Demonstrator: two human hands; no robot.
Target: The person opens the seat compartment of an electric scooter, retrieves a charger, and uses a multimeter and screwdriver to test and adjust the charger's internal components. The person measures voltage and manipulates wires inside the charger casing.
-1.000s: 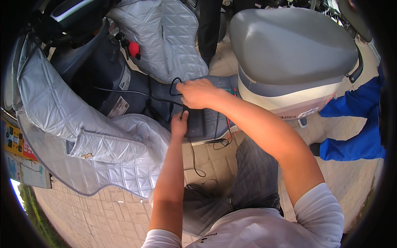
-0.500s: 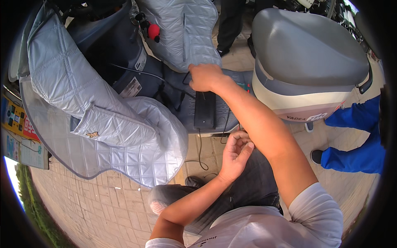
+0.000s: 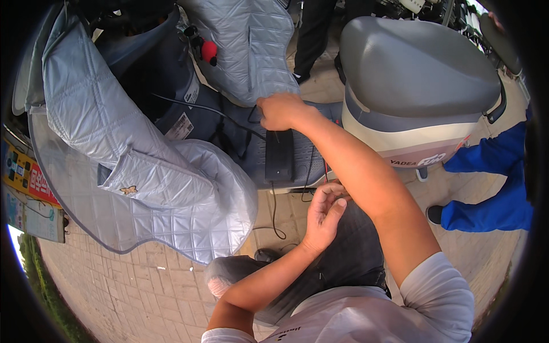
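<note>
A black power adapter [image 3: 278, 157] lies on the scooter's grey footboard [image 3: 249, 163], with cables at both ends. My right hand [image 3: 278, 111] is at its upper end, back upward, fingers curled beside a thin black cable loop; what they grip is hidden. My left hand [image 3: 325, 214] is palm up below the footboard's edge, close under my right forearm, fingers loosely bent and apart from the thumb, with nothing visible in them. Thin red and black leads [image 3: 326, 168] hang just beyond it.
Silver quilted covers [image 3: 86, 97] drape over the scooter's front, with a red-and-black item [image 3: 209, 52]. The grey seat [image 3: 417, 63] is at right. A person in blue trousers [image 3: 486, 211] is at right, another in dark trousers [image 3: 311, 40] behind. A yellow board [image 3: 23, 171] stands left.
My left hand has let go of the adapter and moved down and right under my right forearm, turning palm up. My right hand stays by the adapter's upper end. The view has shifted slightly.
</note>
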